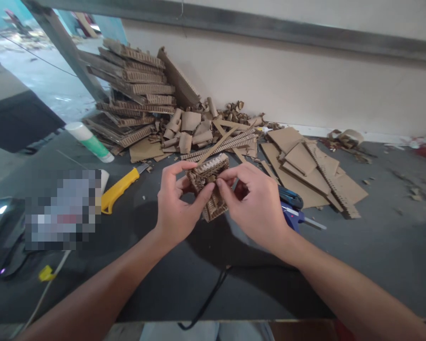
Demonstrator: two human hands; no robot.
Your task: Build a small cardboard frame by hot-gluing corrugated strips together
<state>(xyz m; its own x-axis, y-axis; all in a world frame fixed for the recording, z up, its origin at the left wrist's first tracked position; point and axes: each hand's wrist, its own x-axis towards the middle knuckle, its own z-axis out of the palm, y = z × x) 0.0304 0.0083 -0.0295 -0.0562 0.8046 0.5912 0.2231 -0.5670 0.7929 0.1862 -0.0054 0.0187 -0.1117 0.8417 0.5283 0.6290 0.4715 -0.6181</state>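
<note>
A small box-like piece built of corrugated cardboard (211, 170) is held up above the dark table, its fluted edges facing me. My left hand (179, 199) grips it from the left, the thumb along its near face and the index finger at its upper edge. From the right, my right hand (253, 201) pinches at the middle of the piece, thumb and index finger together. Whatever is between those fingertips is too small to tell, perhaps a bit of the cardboard. Behind the right wrist, a blue glue gun (293, 215) is partly hidden.
A yellow utility knife (120, 189) and a white-green tube (90, 142) lie left. Behind stand stacked corrugated cardboard slabs (142, 90) beside a heap of cardboard scraps (190, 130). Flat cardboard sheets (351, 187) lie right. A black cable (211, 296) crosses the table's front edge.
</note>
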